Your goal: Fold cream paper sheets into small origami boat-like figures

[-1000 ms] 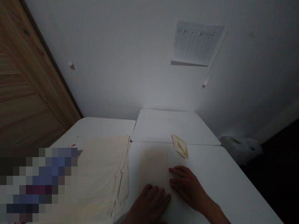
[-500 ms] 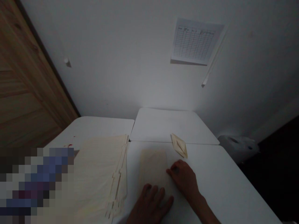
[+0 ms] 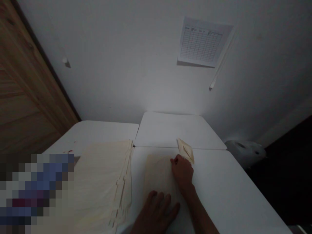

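Note:
A rectangular cream paper sheet [image 3: 158,177] lies flat on the white table [image 3: 219,175], with my left hand [image 3: 156,214] resting palm down on its near part, fingers spread. My right hand [image 3: 182,173] sits at the sheet's far right corner, fingers bunched on the paper; whether they pinch it is hard to see. Just beyond that hand is a small folded paper piece [image 3: 186,150], almost touching it. To the left, a thick stack of cream paper folders [image 3: 102,185] lies beside the sheet, not touched by either hand.
A pixelated blurred patch [image 3: 34,191] covers the lower left. A wooden door [image 3: 29,84] stands to the left, and a printed grid sheet [image 3: 201,42] is fixed to the wall. A second white table [image 3: 179,130] abuts the far edge. A whitish object [image 3: 245,152] sits beyond the right edge.
My right hand has moved forward and left to the sheet's far corner, its fingers bunching. My left hand has stayed on the sheet. The view has drifted slightly.

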A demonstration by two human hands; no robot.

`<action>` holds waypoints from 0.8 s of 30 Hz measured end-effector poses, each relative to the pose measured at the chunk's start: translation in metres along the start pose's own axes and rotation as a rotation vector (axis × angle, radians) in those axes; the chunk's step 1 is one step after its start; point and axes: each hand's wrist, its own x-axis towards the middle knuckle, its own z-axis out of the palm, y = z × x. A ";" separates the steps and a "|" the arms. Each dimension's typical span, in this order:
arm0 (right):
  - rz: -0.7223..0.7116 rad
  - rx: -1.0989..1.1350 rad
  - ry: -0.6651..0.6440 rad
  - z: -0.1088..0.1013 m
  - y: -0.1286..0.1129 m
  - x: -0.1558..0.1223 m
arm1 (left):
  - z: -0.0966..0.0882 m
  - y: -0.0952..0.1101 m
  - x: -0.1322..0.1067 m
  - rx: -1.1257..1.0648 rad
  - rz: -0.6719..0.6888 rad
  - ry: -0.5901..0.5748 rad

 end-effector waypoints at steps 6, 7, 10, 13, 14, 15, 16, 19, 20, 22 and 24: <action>0.038 -0.018 0.023 0.005 -0.007 0.008 | 0.002 0.001 0.000 0.004 -0.010 -0.025; 0.039 -0.020 0.027 0.006 -0.008 0.009 | 0.002 0.002 0.000 0.003 -0.010 -0.026; 0.036 -0.024 0.039 0.009 -0.009 0.012 | 0.003 0.001 -0.002 -0.009 -0.013 -0.034; 0.018 -0.020 0.053 0.010 -0.010 0.013 | 0.003 -0.001 -0.004 -0.046 -0.016 -0.040; 0.002 -0.012 0.055 0.010 -0.009 0.013 | 0.002 -0.002 -0.004 -0.067 -0.017 -0.041; -0.020 -0.001 0.054 0.009 -0.008 0.012 | 0.000 -0.003 -0.004 -0.097 -0.019 -0.044; -0.051 0.015 0.050 0.008 -0.007 0.010 | -0.003 -0.004 -0.003 -0.136 -0.028 -0.053; -0.176 0.071 0.030 0.004 0.001 0.002 | -0.022 -0.008 0.002 -0.289 -0.108 -0.106; -0.216 0.087 0.027 0.002 0.004 -0.001 | -0.030 -0.011 0.004 -0.340 -0.145 -0.113; -0.275 0.105 0.030 0.001 0.010 -0.007 | -0.046 -0.021 0.011 -0.417 -0.238 -0.068; -0.320 0.117 0.034 0.002 0.014 -0.010 | -0.057 -0.038 0.018 -0.447 -0.367 -0.020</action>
